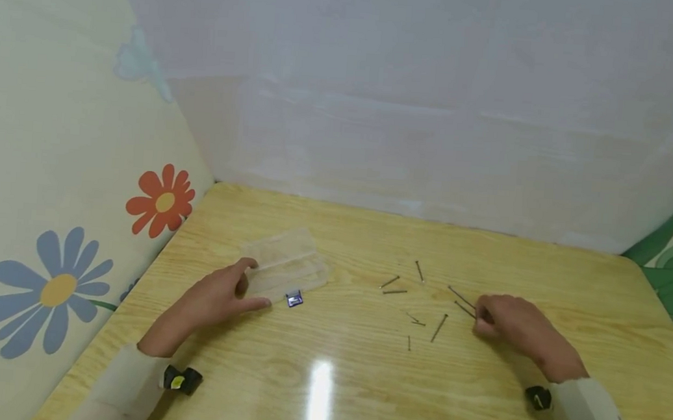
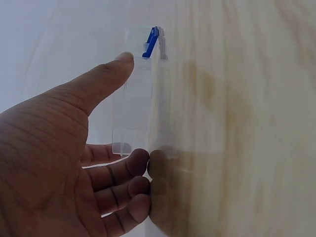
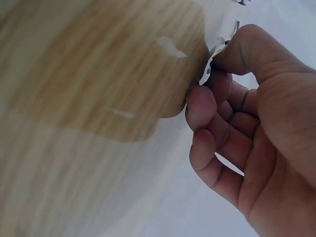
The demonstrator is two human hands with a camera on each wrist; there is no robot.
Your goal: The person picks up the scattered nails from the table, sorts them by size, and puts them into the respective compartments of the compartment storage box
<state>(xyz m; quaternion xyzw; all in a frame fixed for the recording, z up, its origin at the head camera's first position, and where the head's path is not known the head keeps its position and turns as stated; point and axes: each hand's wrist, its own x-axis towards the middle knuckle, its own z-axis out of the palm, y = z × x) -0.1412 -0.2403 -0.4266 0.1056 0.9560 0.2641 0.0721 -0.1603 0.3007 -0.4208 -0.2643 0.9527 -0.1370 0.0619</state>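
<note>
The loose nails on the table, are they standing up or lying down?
Lying down: in the head view, the loose nails stretch along the tabletop, pointing different ways.

We see box (image 1: pixel 288 272) centre-left on table (image 1: pixel 417 398), left hand (image 1: pixel 225 298) at its left. Nails (image 1: pixel 439 328) lie right of centre, right hand (image 1: pixel 510 323) rightmost.

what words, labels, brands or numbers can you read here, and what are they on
No readable text anywhere in the three views.
Blue clasp on the clear plastic box: no lettering can be made out.
Black wrist device on the left, with a yellow mark: too small to read.
</note>
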